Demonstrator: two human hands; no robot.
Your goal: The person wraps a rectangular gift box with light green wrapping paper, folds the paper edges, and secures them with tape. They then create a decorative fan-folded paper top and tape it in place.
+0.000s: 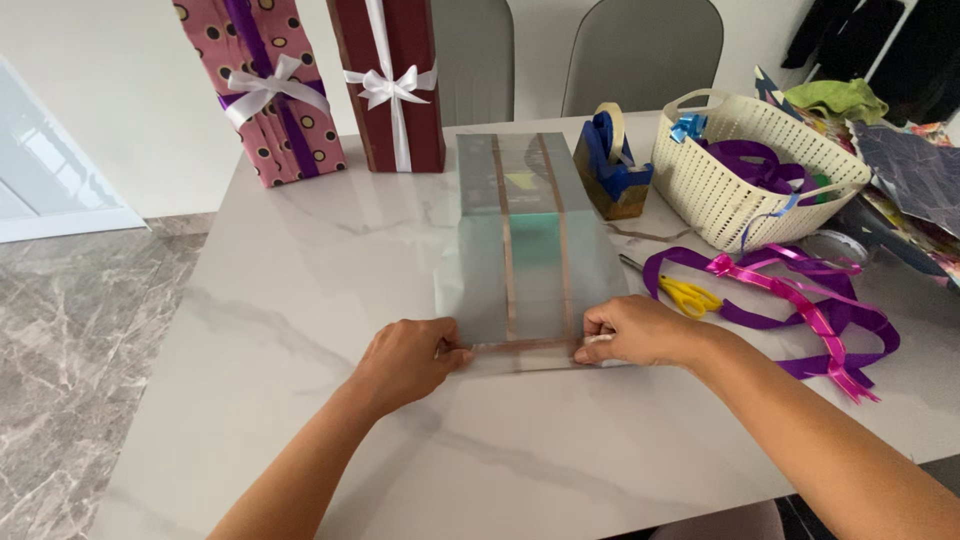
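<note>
Left hand [405, 358] pressed flat on the near left corner of a tall box wrapped in silvery grey paper [525, 250], fingers [452, 352] curled lightly over the edge, pinning rather than gripping. Right hand [640, 330] at the near right corner, fingers [592, 345] pinched on the wrapping where a strip of brownish tape [525, 345] crosses the near end. Box lying lengthwise on the white marbled table [300, 300], roughly at its middle, far end pointing towards two grey chair backs [640, 50]; two more brownish stripes running along its top.

Beyond the box, touching or just beside its far right corner, a blue tape dispenser [612, 165]. Right of that, a cream woven basket [750, 170] holding purple ribbon and a small blue bow. Near the right forearm, yellow-handled scissors [690, 295] lying among loops of purple ribbon [850, 320] and a pink ribbon [790, 290]. Crumpled dark wrapping sheets [915, 175] piled at the right table edge.

At the far left of the table, standing upright, a pink dotted gift box with a purple band and white bow [270, 90], and just beside it a dark red gift box with a white bow [392, 85]
</note>
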